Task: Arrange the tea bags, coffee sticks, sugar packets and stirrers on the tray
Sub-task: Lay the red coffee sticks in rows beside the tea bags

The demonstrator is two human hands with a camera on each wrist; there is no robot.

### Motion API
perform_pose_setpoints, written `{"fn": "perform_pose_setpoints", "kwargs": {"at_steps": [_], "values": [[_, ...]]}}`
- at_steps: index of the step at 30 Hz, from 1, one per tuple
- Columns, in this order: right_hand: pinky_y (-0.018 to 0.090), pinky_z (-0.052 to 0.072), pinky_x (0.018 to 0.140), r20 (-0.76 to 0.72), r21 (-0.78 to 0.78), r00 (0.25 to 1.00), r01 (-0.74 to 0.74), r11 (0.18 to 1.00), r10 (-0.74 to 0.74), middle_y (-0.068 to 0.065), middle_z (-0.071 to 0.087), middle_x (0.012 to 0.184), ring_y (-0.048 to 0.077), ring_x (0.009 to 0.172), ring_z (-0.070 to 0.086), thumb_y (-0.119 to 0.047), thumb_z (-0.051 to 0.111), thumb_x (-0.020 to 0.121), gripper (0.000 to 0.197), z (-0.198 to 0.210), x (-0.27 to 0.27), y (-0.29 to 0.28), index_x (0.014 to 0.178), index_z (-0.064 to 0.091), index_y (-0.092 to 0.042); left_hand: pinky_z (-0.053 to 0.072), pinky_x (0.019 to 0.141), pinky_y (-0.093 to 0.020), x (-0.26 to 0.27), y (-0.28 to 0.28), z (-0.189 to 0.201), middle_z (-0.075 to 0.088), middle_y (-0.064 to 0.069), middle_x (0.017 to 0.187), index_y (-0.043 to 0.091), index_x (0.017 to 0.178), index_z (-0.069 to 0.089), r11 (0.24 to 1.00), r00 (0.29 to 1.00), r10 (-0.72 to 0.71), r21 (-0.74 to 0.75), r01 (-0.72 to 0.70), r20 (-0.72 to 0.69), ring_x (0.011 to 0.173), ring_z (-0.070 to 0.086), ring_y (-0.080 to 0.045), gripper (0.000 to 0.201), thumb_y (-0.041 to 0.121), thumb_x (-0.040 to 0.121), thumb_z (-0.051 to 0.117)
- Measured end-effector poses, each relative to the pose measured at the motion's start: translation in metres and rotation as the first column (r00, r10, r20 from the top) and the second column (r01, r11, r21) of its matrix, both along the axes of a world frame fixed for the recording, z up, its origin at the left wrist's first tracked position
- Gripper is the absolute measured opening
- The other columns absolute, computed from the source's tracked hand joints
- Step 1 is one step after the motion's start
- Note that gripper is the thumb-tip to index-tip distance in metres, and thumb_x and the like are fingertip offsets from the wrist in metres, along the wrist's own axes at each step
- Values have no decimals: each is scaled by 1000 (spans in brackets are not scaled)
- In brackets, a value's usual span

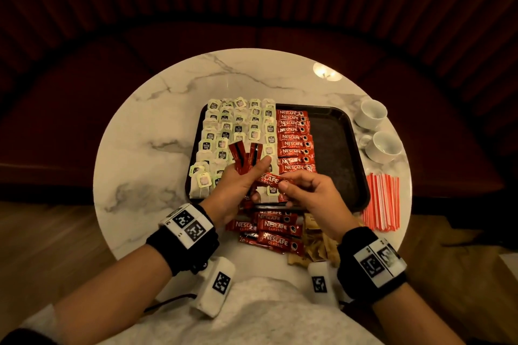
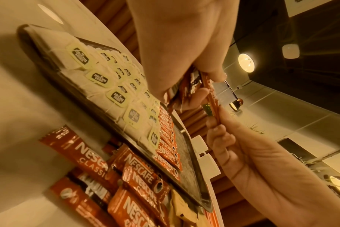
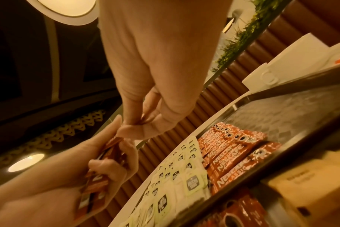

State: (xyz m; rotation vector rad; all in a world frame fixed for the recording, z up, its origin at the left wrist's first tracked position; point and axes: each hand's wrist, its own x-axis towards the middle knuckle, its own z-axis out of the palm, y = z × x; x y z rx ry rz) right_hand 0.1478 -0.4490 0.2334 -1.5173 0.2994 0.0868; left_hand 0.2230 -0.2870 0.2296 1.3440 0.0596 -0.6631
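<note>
Left hand (image 1: 238, 182) fingers around fanned red sticks (image 1: 244, 158), right hand (image 1: 314, 190) fingers pinching one "NESCAFÉ CLASSIC" stick (image 1: 270, 179).

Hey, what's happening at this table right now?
A person is filling a tray. The left hand holds a fan of coffee sticks; the right hand pinches one stick from it. Tea bags and a coffee column are placed; stirrers and sugar packets wait on the table.
</note>
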Motion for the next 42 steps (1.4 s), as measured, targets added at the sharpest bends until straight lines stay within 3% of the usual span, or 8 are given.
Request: {"fn": "perform_pose_setpoints", "kwargs": {"at_steps": [8, 12, 17, 19, 24, 32, 37, 42], "values": [[20, 55, 68, -147, -83, 979, 133, 988, -144, 5, 74, 104, 16, 92, 70, -15, 63, 94, 19, -3, -2, -48, 111, 70, -10, 35, 37, -17, 8, 7, -6, 62, 1, 75, 10, 92, 65, 992, 995, 101, 78, -102, 19, 56, 51, -7, 31, 40, 91, 62], [29, 53, 84, -327, -281, 939, 13, 960, -108, 7, 71, 109, 19, 103, 67, -16, 58, 98, 17, -20, -4, -76, 109, 70, -13, 34, 37, -16, 9, 14, -12, 57, 0, 73, 7, 92, 65, 991, 997, 80, 106, -79, -10, 52, 49, -6, 33, 40, 91, 62], [39, 47, 103, -524, -294, 851, -131, 947, -45, 12, 70, 109, 22, 108, 63, -14, 58, 98, 17, -34, 5, -80, 107, 71, -9, 35, 40, -17, 7, 12, -14, 58, 1, 73, 11, 91, 66, 986, 999, 33, 163, -30, -10, 56, 49, -7, 33, 43, 93, 60], [37, 47, 102, -546, -321, 837, -173, 931, -32, 10, 70, 108, 21, 107, 64, -16, 61, 96, 14, -39, 10, -77, 103, 72, -10, 36, 42, -17, 6, 10, -13, 59, 1, 74, 12, 90, 67, 984, 1000, 9, 179, -9, 1, 59, 49, -8, 32, 44, 93, 59], [34, 51, 95, -520, -460, 853, -232, 857, -49, 5, 71, 99, 20, 101, 66, -23, 66, 93, 8, -46, 16, -72, 91, 72, -18, 36, 42, -17, 7, 9, -11, 58, 1, 74, 11, 92, 67, 983, 1000, 7, 182, -7, -1, 59, 49, -7, 33, 43, 94, 59], [47, 44, 102, -460, -652, 883, -260, 713, -98, -8, 68, 100, 18, 106, 62, -40, 69, 88, 6, -49, 9, -66, 87, 64, -37, 36, 41, -17, 6, 11, -13, 59, 2, 70, 9, 92, 67, 984, 999, 29, 175, -26, -14, 55, 48, -7, 34, 42, 93, 60], [39, 32, 98, -335, -833, 933, -226, 505, -134, -10, 69, 105, 17, 110, 56, -43, 65, 90, 12, -40, 8, -64, 100, 70, -36, 36, 42, -18, 6, 12, -15, 59, 0, 72, 10, 92, 67, 984, 1000, 4, 177, -2, -12, 56, 49, -8, 35, 44, 93, 60], [39, 44, 105, -251, -773, 959, -282, 568, 136, -4, 65, 116, 17, 114, 55, -23, 67, 92, 17, -44, 13, -51, 107, 74, -24, 37, 43, -17, 6, 11, -16, 60, 1, 75, 11, 95, 68, 979, 1000, -12, 201, 12, 1, 58, 50, -7, 36, 45, 93, 59]]}}
